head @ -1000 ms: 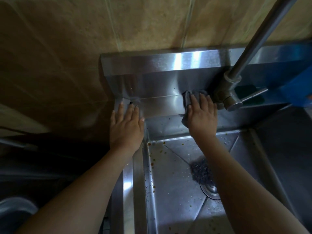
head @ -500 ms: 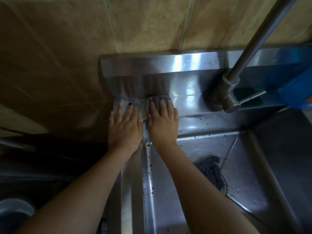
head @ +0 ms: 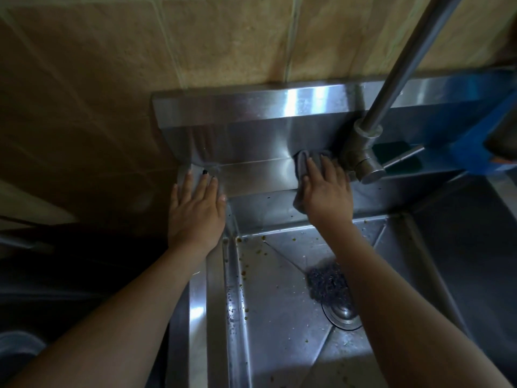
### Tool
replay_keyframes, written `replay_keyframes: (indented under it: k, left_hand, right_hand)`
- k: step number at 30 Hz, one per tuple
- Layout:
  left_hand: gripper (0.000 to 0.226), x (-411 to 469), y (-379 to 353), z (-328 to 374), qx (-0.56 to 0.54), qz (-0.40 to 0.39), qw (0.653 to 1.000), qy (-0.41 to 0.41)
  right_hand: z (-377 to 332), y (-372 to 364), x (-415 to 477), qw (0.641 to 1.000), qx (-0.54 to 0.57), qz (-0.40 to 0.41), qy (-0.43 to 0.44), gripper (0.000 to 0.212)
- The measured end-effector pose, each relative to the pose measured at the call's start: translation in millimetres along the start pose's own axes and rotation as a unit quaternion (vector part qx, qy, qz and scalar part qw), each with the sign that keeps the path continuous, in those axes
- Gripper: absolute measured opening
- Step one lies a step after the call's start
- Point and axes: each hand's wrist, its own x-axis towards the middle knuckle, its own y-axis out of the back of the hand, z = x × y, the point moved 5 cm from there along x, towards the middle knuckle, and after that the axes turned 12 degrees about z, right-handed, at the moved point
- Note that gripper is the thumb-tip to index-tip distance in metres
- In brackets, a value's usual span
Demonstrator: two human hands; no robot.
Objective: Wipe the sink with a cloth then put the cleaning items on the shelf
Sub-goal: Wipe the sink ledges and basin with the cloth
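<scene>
Tiled wall [head: 223,37]: matte beige, pale grout lines.

Stainless sink [head: 279,309]: brushed steel, creased basin floor sloping to a round drain [head: 342,315]. Raised back ledge and upstand glossy under glare.

Tap [head: 363,161]: cylindrical steel body, long tubular spout, lever pointing right.

Left hand [head: 195,208]: flat, fingers straight, resting on the ledge's left corner, holding nothing.

Right hand [head: 327,191]: fingers extended, pressing the cloth [head: 300,166] onto the back ledge, just beside the tap base.

Cloth: grey, soft, folded, edges showing left of the fingers.

Judged step: wiping the ledge. Recommended: palm kept flat, pressure even, passes overlapping. Work closely round the tap base, then drag residue down into the basin.

Dark fibrous clump [head: 324,281] beside the drain. Brown flecks [head: 243,273] along the basin's left wall, not yet wiped.
</scene>
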Motion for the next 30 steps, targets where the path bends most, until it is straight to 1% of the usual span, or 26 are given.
replay_keyframes:
  k: [3,6,10,12,15,18,22,26,28,30]
  left_hand:
    - [0.053,0,0,1,-0.002,-0.001,1.000,0.000]
    - [0.053,0,1,2,-0.005,0.001,1.000,-0.002]
    - [0.053,0,0,1,-0.005,0.003,1.000,-0.001]
    - [0.053,0,0,1,-0.003,0.004,1.000,0.001]
    - [0.053,0,-1,2,-0.001,0.007,1.000,0.003]
    - [0.054,0,-1,1,0.003,0.014,1.000,0.000]
    - [0.053,1,0,1,-0.003,0.018,1.000,0.005]
    - [0.052,1,-1,0,-0.010,0.009,1.000,0.010]
    - [0.052,0,-1,0,-0.013,0.011,1.000,0.007]
    - [0.052,0,-1,0,-0.016,0.011,1.000,0.006]
  right_hand:
    - [0,-1,-1,1.000,-0.010,0.012,-0.019,0.059]
    - [-12,-2,-3,0.998,-0.016,0.035,-0.044,0.049]
    - [-31,-11,-8,0.997,-0.007,-0.025,-0.073,0.048]
    - [-54,-14,-13,0.998,0.006,-0.040,-0.050,0.048]
    - [-100,-12,-28,0.999,0.029,-0.014,0.015,0.051]
    - [-125,-12,-37,0.996,0.046,-0.048,0.059,0.049]
    - [-112,-14,-31,0.993,0.065,-0.047,0.086,0.048]
    - [-77,-7,-19,0.998,0.043,-0.023,0.036,0.048]
    - [-50,-5,-10,0.999,0.025,-0.037,-0.005,0.047]
    - [-28,2,-5,0.999,0.005,-0.016,-0.033,0.047]
